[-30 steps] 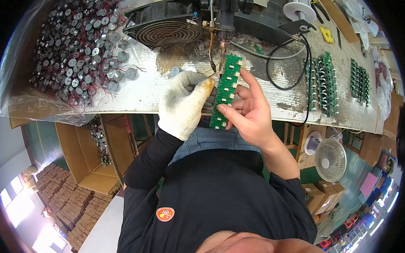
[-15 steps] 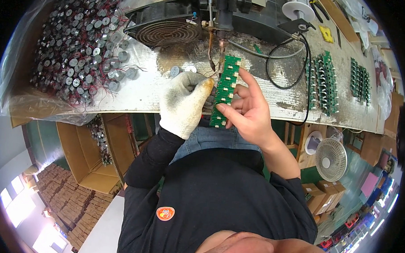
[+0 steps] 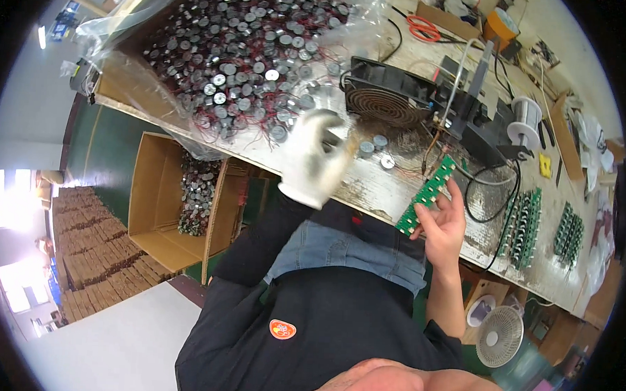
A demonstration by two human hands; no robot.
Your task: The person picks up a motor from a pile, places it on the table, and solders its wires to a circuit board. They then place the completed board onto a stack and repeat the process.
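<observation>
We are pinching the green circuit board (image 3: 427, 195) in our bare right hand (image 3: 444, 226) over the workbench edge (image 3: 368, 197); our gloved left hand (image 3: 314, 157), blurred, fingers curled, grip unclear, is hovering beside the round components (image 3: 235, 62).

black fan (image 3: 383, 94), orange scissors (image 3: 422, 28), solder spool (image 3: 524, 122)

This is an electronics assembly workshop. The worn workbench (image 3: 368, 187) carries a heap of small round wired parts (image 3: 235, 48) at its left end, a soldering fixture (image 3: 467, 118) mid-bench beside a black fan (image 3: 385, 94), and racked green circuit boards (image 3: 522, 227) farther right. Cardboard cartons (image 3: 168, 204) sit below it.
</observation>
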